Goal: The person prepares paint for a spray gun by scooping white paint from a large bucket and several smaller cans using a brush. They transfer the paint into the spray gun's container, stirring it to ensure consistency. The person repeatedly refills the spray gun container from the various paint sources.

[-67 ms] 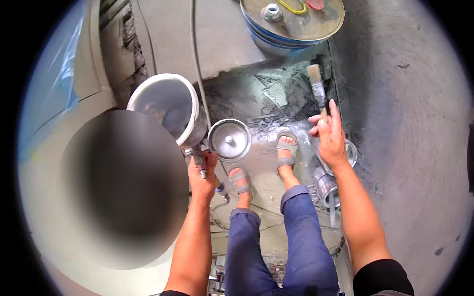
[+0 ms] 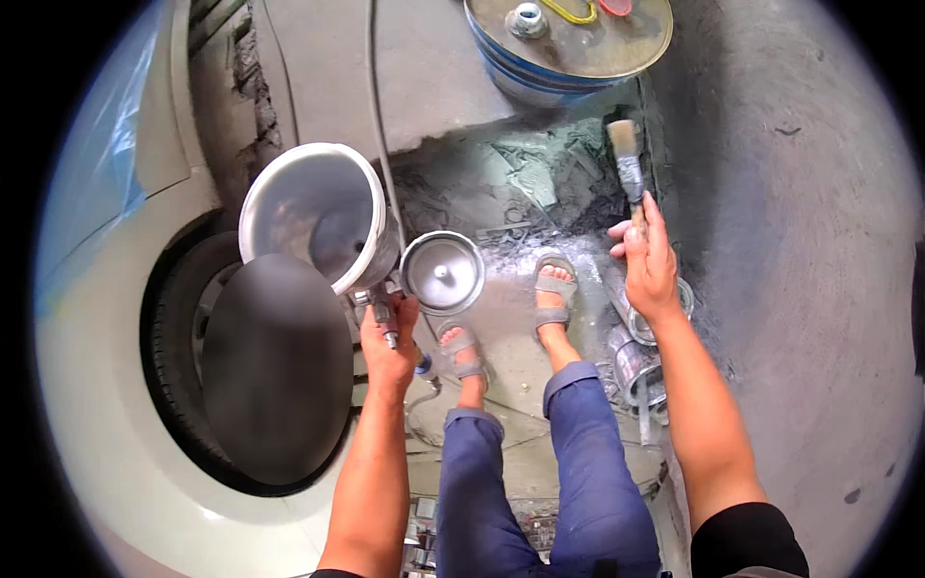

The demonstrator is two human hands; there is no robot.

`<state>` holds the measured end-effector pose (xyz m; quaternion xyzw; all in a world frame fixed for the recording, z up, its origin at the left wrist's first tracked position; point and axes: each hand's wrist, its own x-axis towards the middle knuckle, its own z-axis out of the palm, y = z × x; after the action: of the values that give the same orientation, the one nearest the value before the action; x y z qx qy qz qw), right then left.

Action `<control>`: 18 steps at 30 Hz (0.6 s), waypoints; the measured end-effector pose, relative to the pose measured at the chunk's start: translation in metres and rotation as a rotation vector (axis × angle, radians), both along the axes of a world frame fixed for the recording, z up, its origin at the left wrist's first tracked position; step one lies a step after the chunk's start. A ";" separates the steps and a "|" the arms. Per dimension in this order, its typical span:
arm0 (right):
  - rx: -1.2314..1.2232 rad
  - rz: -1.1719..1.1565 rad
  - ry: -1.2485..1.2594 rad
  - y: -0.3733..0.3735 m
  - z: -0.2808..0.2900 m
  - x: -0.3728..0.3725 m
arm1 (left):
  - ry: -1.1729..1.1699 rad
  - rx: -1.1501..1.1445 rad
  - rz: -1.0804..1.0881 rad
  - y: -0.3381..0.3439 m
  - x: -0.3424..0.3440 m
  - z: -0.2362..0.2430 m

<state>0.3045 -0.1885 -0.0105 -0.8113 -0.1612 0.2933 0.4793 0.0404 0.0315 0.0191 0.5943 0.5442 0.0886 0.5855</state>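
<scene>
My left hand [image 2: 389,352] is closed around a metal spray gun [image 2: 382,310]. The gun's large cup [image 2: 318,217] has a white rim and tips open toward me, showing a greyish inside with a dark hole at the bottom. Just right of the cup is a round metal lid [image 2: 442,273] with a small knob in its middle; whether my fingers touch it I cannot tell. On the right, my right hand [image 2: 651,275] grips a paintbrush [image 2: 628,173] by its handle, pale bristles pointing away from me.
At the left, a car's pale body panel [image 2: 106,385] surrounds a wheel [image 2: 164,347], partly hidden by a blurred patch. A drum [image 2: 578,39] stands at the far side. Open cans [image 2: 631,371] sit beneath my right forearm. A hose [image 2: 376,106] crosses the floor near debris [image 2: 530,173].
The spray gun and its cup have shifted slightly left, and more of the cup's inside shows. The paintbrush has moved a little to the right. More of the car wheel is visible.
</scene>
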 end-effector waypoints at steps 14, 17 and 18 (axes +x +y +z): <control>-0.564 -0.387 -0.054 -0.066 -0.039 0.100 | 0.147 0.064 -0.055 -0.012 0.017 -0.006; -0.451 -0.451 -0.002 0.024 0.027 0.146 | 0.107 -0.036 0.041 -0.010 0.015 -0.005; -0.366 -0.440 -0.030 0.045 0.025 0.164 | 0.086 -0.062 0.066 -0.010 0.017 -0.006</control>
<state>0.4683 -0.1440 0.0146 -0.9041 0.0672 0.1945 0.3745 0.0577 0.0214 0.0127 0.5609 0.5907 0.0657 0.5764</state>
